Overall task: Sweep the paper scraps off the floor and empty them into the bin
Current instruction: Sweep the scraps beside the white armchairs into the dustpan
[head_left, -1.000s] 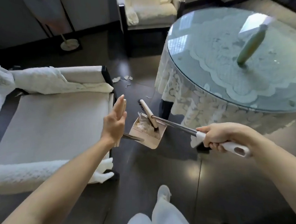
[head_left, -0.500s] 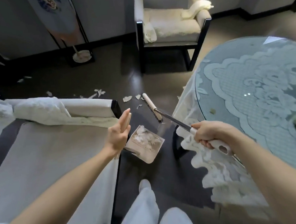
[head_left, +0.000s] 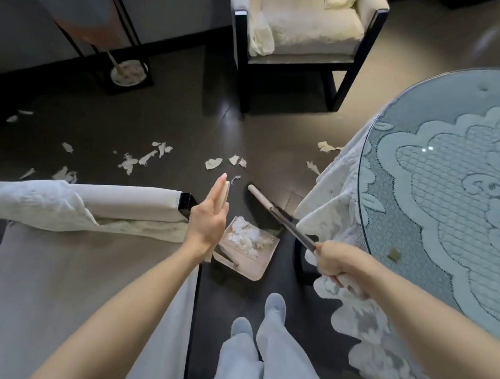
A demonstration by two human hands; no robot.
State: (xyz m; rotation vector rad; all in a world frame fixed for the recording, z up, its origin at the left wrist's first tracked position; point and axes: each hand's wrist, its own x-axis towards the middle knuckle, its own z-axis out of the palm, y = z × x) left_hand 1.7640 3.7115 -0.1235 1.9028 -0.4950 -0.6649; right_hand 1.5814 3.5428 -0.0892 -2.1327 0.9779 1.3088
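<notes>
**Dustpan (head_left: 256,266):** It sits low, just ahead of the person's feet, and is tilted. A heap of collected scraps (head_left: 246,238) lies in its tray.

**Left hand (head_left: 208,221):** It is up and to the left of the dustpan. The fingers are straight and together, laid flat along the top of the pan's long handle (head_left: 227,190). Whether the thumb hooks round the handle cannot be told.

**Right hand (head_left: 339,264):** It is to the right of the dustpan, with the fingers wrapped fully round the pale end grip of the broom (head_left: 287,226). The broom head (head_left: 256,195) lies just beyond the dustpan's far edge. Contact with the floor cannot be confirmed.

**Loose paper scraps (head_left: 213,163):** They are scattered on the dark floor beyond the dustpan. More lie further left, and a few lie to the right by the cloth hanging from the bench (head_left: 447,177). No bin is in view.

**Handling assessment:**
- The scraps are thin torn paper, judged very light and limp. They are likely to skid ahead of the bristles, and to flutter out of the tray if the pan is swung or tipped.
- The pan is judged to be light, rigid plastic. Flat finger contact gives poor control of its tilt, so a closed hold round the handle top is advised before carrying.
- The broom pole looks stiff, and the hold on the end grip looks sound.
</notes>
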